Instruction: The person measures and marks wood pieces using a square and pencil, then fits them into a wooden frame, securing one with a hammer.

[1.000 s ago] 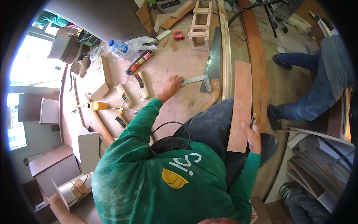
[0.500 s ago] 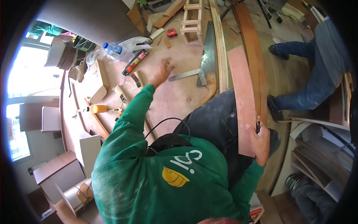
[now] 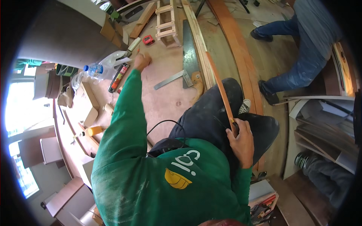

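Observation:
My right hand point(image 3: 243, 141) grips a thin wooden board point(image 3: 218, 84), turned edge-up over my leg, with a dark pencil-like item in the same grip. My left hand point(image 3: 143, 61) reaches over the pale plywood sheet point(image 3: 158, 105), fingers loosely bent and apart, near a small orange tool point(image 3: 138, 50) and a pale wooden block point(image 3: 134, 44). A metal try square point(image 3: 167, 80) lies on the sheet, reaching onto a handsaw point(image 3: 190, 49). A red tape measure point(image 3: 148, 39), a wooden slatted frame point(image 3: 166, 22), a water bottle point(image 3: 94, 69) and a sealant cartridge point(image 3: 118, 77) are nearby.
Long planks point(image 3: 239, 52) run along my right. Another person's jeans-clad legs point(image 3: 294, 69) are at the right. Shelving with wood offcuts point(image 3: 316, 139) stands at lower right, a box of tools point(image 3: 264, 203) below it. Large panels point(image 3: 64, 34) stand at upper left; boxy cabinets point(image 3: 66, 196) at lower left.
My left hand left the try square and moved up and away toward the small tools. My right hand turned the board from face-up to edge-on. The view shifted.

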{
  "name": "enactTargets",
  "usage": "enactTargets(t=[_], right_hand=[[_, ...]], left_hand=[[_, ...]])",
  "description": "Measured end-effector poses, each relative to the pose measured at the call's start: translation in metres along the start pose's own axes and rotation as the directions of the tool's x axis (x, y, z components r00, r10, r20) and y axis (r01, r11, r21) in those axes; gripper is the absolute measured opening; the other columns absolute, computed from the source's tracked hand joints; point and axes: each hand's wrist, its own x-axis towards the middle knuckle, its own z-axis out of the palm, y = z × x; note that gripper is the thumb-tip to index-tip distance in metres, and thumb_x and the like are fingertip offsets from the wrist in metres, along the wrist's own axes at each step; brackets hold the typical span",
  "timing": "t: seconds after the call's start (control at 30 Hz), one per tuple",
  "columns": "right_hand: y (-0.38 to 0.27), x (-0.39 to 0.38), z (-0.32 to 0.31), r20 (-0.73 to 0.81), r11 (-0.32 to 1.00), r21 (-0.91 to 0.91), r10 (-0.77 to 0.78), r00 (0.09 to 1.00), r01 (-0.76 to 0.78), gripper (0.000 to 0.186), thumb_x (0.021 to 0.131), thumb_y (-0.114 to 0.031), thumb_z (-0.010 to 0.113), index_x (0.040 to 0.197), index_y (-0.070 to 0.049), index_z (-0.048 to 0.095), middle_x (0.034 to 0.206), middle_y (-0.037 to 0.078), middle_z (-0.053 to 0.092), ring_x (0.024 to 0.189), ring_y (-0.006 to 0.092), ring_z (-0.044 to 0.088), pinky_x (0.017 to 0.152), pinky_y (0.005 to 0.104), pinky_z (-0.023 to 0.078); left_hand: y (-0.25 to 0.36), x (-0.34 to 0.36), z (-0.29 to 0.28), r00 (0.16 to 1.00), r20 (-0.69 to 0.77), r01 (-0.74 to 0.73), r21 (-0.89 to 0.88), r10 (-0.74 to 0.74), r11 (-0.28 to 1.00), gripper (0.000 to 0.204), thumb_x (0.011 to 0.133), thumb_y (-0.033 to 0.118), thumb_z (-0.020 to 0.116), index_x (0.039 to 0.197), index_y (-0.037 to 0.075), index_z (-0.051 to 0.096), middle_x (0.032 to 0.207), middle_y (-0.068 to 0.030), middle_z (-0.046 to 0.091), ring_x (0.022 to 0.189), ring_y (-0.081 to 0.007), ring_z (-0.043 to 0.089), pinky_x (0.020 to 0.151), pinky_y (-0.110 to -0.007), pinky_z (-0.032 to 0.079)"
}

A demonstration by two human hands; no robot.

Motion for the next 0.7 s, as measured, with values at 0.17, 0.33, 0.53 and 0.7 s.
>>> enactTargets(t=[0.17, 0.33, 0.53, 0.7], right_hand=[[0.004, 0.003, 0.006, -0.022, 0.996, -0.01, -0.087, 0.996, 0.087, 0.052, 0.093, -0.013, 0.071, 0.142, -0.003, 0.055, 0.121, 0.019, 0.06, 0.102, 0.0438, 0.068, 0.085, 0.052, 0.057], [0.005, 0.003, -0.029, 0.089, 0.987, -0.134, -0.08, 0.993, 0.092, 0.053, 0.093, -0.008, 0.063, 0.145, -0.005, 0.056, 0.118, 0.017, 0.062, 0.093, 0.0402, 0.07, 0.08, 0.0498, 0.057], [0.006, 0.007, -0.089, 0.244, 0.985, -0.095, -0.115, 0.963, 0.142, 0.045, 0.088, -0.006, 0.071, 0.133, -0.007, 0.068, 0.111, 0.013, 0.066, 0.095, 0.0384, 0.069, 0.081, 0.0484, 0.054], [0.019, -0.001, -0.071, 0.175, 0.973, -0.169, -0.127, 0.976, 0.157, 0.04, 0.088, -0.008, 0.074, 0.128, -0.009, 0.07, 0.11, 0.012, 0.066, 0.095, 0.0383, 0.069, 0.081, 0.0485, 0.054]], left_hand=[[0.038, -0.15, -0.003, 0.978, 0.08, -0.104, -0.612, 0.192, 0.784, 0.036, 0.097, 0.021, 0.071, 0.126, 0.001, 0.069, 0.105, -0.0154, 0.076, 0.077, -0.0202, 0.07, 0.072, -0.034, 0.06], [0.118, -0.24, -0.028, 0.92, 0.228, -0.074, -0.695, 0.317, 0.715, 0.035, 0.101, 0.02, 0.069, 0.127, -0.003, 0.068, 0.119, -0.0101, 0.071, 0.086, -0.0158, 0.067, 0.076, -0.029, 0.059], [0.136, -0.258, -0.049, 0.868, 0.348, 0.027, -0.746, 0.354, 0.666, 0.046, 0.1, 0.024, 0.072, 0.135, -0.006, 0.066, 0.12, -0.011, 0.072, 0.094, -0.0162, 0.068, 0.089, -0.03, 0.058], [0.117, -0.271, -0.024, 0.843, 0.317, -0.115, -0.684, 0.435, 0.72, 0.053, 0.099, 0.029, 0.077, 0.134, -0.008, 0.066, 0.111, -0.0096, 0.074, 0.095, -0.0145, 0.067, 0.091, -0.03, 0.056]])
